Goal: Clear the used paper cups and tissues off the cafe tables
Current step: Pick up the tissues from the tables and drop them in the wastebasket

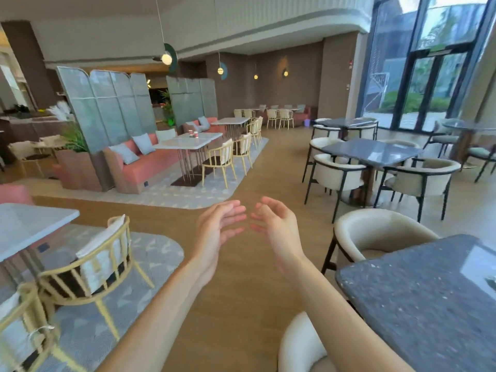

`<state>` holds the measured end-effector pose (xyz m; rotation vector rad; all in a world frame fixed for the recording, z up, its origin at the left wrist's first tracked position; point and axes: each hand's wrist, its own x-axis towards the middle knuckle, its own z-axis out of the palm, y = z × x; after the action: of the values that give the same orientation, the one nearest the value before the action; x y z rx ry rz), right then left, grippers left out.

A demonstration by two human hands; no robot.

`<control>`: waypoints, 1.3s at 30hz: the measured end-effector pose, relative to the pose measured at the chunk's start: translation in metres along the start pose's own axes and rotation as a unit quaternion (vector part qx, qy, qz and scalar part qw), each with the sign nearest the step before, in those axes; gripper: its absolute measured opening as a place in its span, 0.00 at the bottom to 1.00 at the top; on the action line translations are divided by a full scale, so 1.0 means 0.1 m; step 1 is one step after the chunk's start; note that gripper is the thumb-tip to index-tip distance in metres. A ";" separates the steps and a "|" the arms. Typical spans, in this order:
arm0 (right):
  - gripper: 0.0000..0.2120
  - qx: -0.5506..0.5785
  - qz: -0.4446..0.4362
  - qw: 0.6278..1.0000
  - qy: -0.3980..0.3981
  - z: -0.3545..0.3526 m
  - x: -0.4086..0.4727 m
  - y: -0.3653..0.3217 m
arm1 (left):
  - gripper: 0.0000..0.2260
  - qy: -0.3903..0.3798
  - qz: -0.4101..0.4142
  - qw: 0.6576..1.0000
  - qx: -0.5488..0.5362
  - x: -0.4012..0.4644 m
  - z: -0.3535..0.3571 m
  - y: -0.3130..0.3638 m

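Two red paper cups stand on a white marble table far off at the left, beside a pink bench. My left hand and my right hand are raised in front of me over the wooden floor, palms facing each other, fingers relaxed and nearly touching at the tips. Both hands hold nothing. No tissues can be made out from here.
A dark stone table with cream armchairs is close on my right. A white table with yellow wire chairs is close on my left. More dark tables stand further right; a wooden aisle runs between.
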<state>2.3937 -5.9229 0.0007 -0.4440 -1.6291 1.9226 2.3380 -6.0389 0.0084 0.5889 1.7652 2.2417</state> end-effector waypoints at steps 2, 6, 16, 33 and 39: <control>0.17 -0.016 -0.004 0.999 0.033 0.09 0.24 0.02 | 0.11 -0.026 -0.006 1.000 -0.014 0.32 -0.03 0.01; 0.16 -0.026 -0.014 0.995 0.095 0.17 0.81 0.12 | 0.10 -0.083 -0.017 0.996 -0.025 0.96 -0.05 -0.17; 0.14 0.039 -0.005 0.985 0.168 0.52 2.65 0.80 | 0.10 -0.116 -0.048 0.992 0.003 3.06 -0.22 -0.75; 0.14 -0.024 -0.022 0.908 0.418 -1.02 4.84 1.12 | 0.10 -0.354 -0.100 0.930 0.005 5.72 1.66 -1.87; 0.13 -0.035 -0.042 0.845 0.532 -1.77 5.46 1.04 | 0.12 -0.447 -0.138 0.883 -0.038 6.56 2.77 -2.21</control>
<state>2.0505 -5.4569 -0.0750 -1.1806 -0.9187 1.1321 1.8600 -5.4687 -0.0401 1.0533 1.1671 1.4433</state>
